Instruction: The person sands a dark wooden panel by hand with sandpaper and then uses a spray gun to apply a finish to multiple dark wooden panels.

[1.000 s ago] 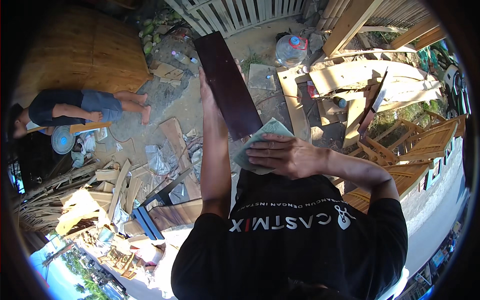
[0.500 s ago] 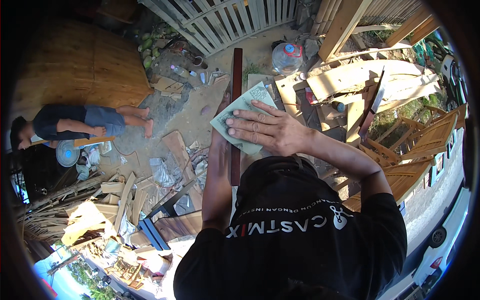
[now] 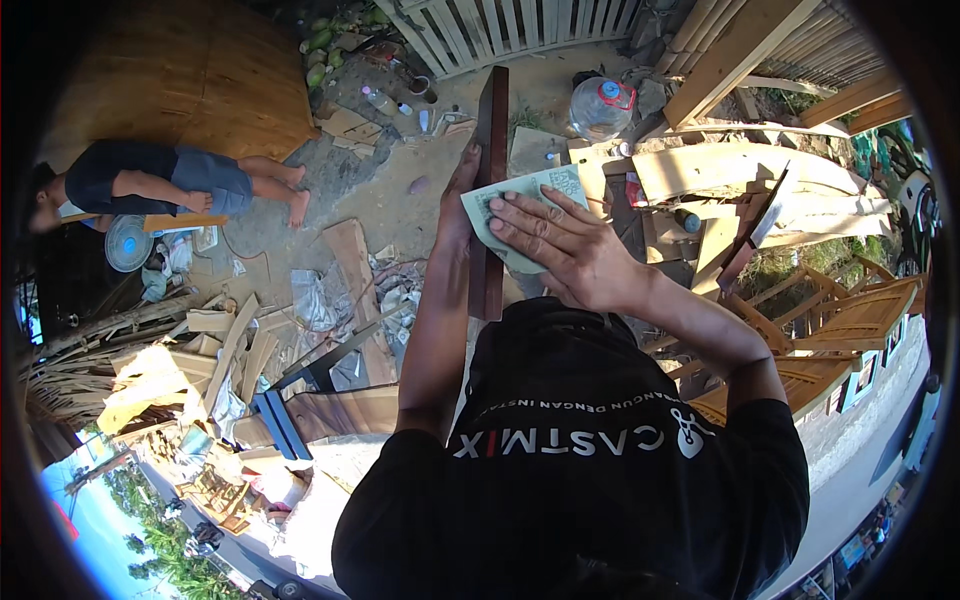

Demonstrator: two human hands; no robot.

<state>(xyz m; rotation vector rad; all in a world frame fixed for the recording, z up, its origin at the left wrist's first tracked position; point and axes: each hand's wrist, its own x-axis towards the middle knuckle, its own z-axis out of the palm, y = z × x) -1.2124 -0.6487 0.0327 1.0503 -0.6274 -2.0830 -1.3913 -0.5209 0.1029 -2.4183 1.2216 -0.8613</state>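
Note:
A long dark brown wooden board stands edge-on in front of me, running away from my chest. My left hand grips its left side near the middle. My right hand lies flat with fingers spread on a pale green sheet of sandpaper, pressing it against the board's right side. The board's near end is just above my black shirt.
Another person rests on the ground at the left beside a small fan. A water jug and a white picket fence are ahead. Wood offcuts lie left, with wooden chair frames right.
The board has turned from showing its broad face to standing edge-on, and it now points straight ahead. My right hand has followed the board with the sandpaper and still presses against it.

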